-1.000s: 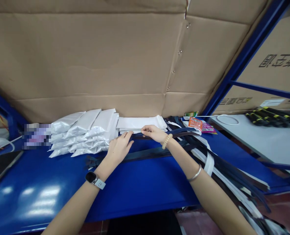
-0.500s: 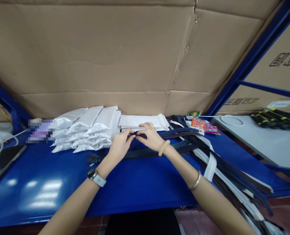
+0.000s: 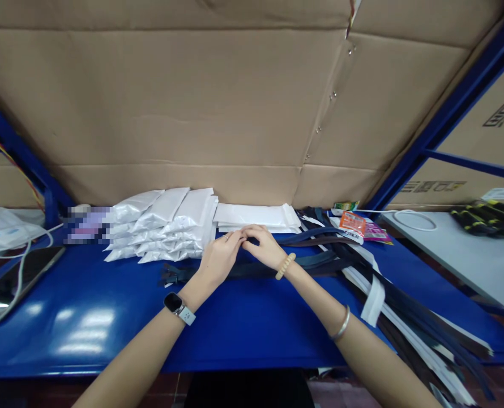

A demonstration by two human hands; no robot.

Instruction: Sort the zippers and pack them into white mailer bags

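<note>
My left hand (image 3: 220,256) and my right hand (image 3: 265,245) meet at the fingertips over the middle of the blue table. Fingers on both are closed together, and whatever lies between them is hidden. A navy zipper strip (image 3: 309,232) runs right from beside my right hand. Below my hands, a dark zipper strip (image 3: 252,268) lies across the table, its end sticking out left of my left wrist. Just behind my fingers is a stack of flat white packets (image 3: 256,217). Filled white bags (image 3: 184,218) are piled left of it.
Long dark and white zipper strips (image 3: 409,303) trail over the table's right front edge. Orange and pink packets (image 3: 354,224) lie at the back right. A dark tablet (image 3: 22,277) and white cables are at the left. Cardboard (image 3: 184,102) stands behind.
My left hand has turned and its fingers have moved over against my right fingertips; the dark piece seen between them before is now hidden. The view has shifted slightly.
</note>
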